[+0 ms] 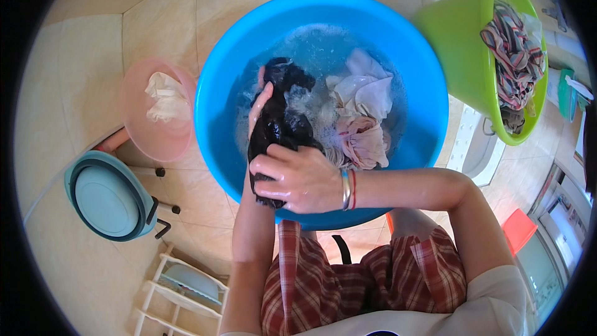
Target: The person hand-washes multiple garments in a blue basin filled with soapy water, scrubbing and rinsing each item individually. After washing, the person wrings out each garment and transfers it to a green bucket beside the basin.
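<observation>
A wet black garment (280, 127) is bunched up over the near left part of a large blue basin (214, 106). My right hand (295, 177), with a silver bangle and a red string at the wrist, has its fingers closed on the garment's near end. Behind the cloth is my left hand (259, 109); only some fingers show along the garment's left side, curled against it, and the rest is hidden. Soapy water (320, 43) fills the basin. Pale pinkish-white cloth (364, 106) lies in the water to the right of the black garment.
A green bucket (457, 31) of striped clothes (513, 56) stands at the far right. To the left are a pink basin (140, 115) with white cloth (168, 96), and a teal round basin (106, 199). A white rack (177, 302) is at the lower left.
</observation>
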The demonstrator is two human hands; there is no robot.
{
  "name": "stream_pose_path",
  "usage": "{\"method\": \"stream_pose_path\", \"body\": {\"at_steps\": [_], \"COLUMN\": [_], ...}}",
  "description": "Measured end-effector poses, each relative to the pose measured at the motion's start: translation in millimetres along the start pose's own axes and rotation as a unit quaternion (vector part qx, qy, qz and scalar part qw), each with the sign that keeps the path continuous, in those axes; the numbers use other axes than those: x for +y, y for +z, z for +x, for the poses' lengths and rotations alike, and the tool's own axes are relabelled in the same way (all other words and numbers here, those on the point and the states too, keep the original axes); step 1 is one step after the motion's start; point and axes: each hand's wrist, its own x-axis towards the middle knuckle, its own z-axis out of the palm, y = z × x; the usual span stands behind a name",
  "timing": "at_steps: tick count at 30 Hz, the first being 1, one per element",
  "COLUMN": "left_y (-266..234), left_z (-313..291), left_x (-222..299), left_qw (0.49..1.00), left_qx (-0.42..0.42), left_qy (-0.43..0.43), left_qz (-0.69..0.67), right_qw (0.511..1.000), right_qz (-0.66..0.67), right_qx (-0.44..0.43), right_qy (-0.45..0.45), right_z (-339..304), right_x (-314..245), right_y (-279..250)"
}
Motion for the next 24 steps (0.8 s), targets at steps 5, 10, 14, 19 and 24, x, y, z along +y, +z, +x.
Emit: {"method": "stream_pose_path", "body": {"at_steps": [5, 10, 14, 19, 24], "left_y": [-22, -4, -13, 25, -42], "left_z": [1, -11, -19, -21, -24], "left_x": [-1, -24, -42, -18, 11], "left_qw": [0.995, 0.994, 0.984, 0.992, 0.982], "left_qx": [-0.024, 0.024, 0.037, 0.127, 0.089], "left_qy": [-0.083, -0.026, 0.06, 0.023, 0.095], "left_qz": [-0.04, -0.1, -0.164, 0.008, 0.136], "right_qw": [0.993, 0.987, 0.978, 0.892, 0.692], "right_qz": [-0.113, -0.106, -0.036, -0.053, 0.42], "right_qx": [0.042, 0.123, 0.187, 0.124, 0.31], "right_qy": [0.01, 0.004, 0.09, 0.432, 0.499], "right_z": [19, 31, 36, -14, -44], "right_x": [3, 25, 58, 148, 153], "right_y": [8, -14, -21, -38, -64]}}
